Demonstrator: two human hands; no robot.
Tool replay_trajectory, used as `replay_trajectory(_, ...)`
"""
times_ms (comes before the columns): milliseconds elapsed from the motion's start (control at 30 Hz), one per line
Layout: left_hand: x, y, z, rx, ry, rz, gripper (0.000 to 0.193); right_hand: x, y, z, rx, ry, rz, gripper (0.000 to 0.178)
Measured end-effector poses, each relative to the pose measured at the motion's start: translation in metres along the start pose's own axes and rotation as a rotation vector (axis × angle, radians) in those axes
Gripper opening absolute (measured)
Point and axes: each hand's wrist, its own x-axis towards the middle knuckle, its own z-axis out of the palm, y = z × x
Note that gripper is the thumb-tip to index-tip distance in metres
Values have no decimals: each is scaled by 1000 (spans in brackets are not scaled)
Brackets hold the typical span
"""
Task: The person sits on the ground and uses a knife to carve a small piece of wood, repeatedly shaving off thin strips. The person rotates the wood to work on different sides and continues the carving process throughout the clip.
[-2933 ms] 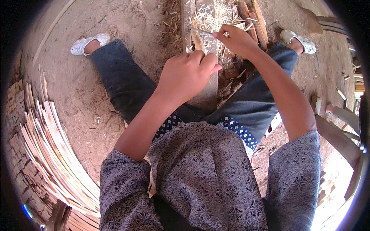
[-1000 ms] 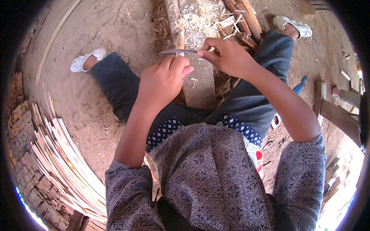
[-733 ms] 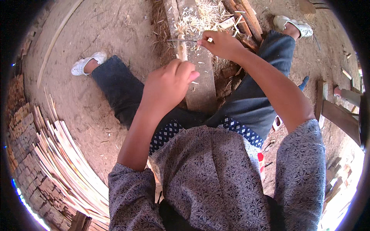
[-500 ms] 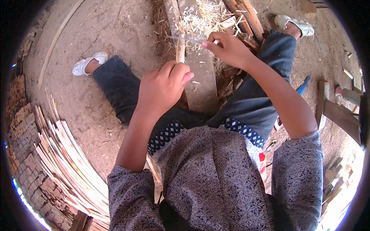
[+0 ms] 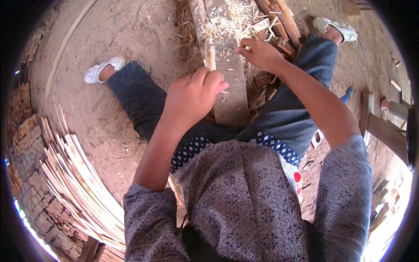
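My left hand (image 5: 191,94) is closed round a pale wooden stick (image 5: 210,59), whose far end points away from me over a plank (image 5: 232,98) between my legs. My right hand (image 5: 262,54) is closed on a knife, its handle hidden in the fingers. The thin knife blade (image 5: 222,46) reaches left from the fist and lies across the stick near its far end. Pale wood shavings (image 5: 238,19) are heaped on the far part of the plank.
Wood pieces (image 5: 281,22) lie right of the shavings. On the left, long pale strips (image 5: 83,174) lie beside stacked short wood pieces (image 5: 37,201). A wooden frame (image 5: 384,131) stands at the right, near another person's foot (image 5: 385,105). My legs are spread on bare earth.
The knife blade, blurred before, now shows sharply against the stick, a little nearer its far end. Both hands have shifted slightly right.
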Motion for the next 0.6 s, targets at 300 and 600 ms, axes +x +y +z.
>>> replay_trajectory(300,-4,-33,-11,-200,118,-200,13,-29,20,26,481,-24,284,42)
replay_trajectory(600,39,-55,-24,144,246,-123,21,-68,-75,0,534,316,-286,39)
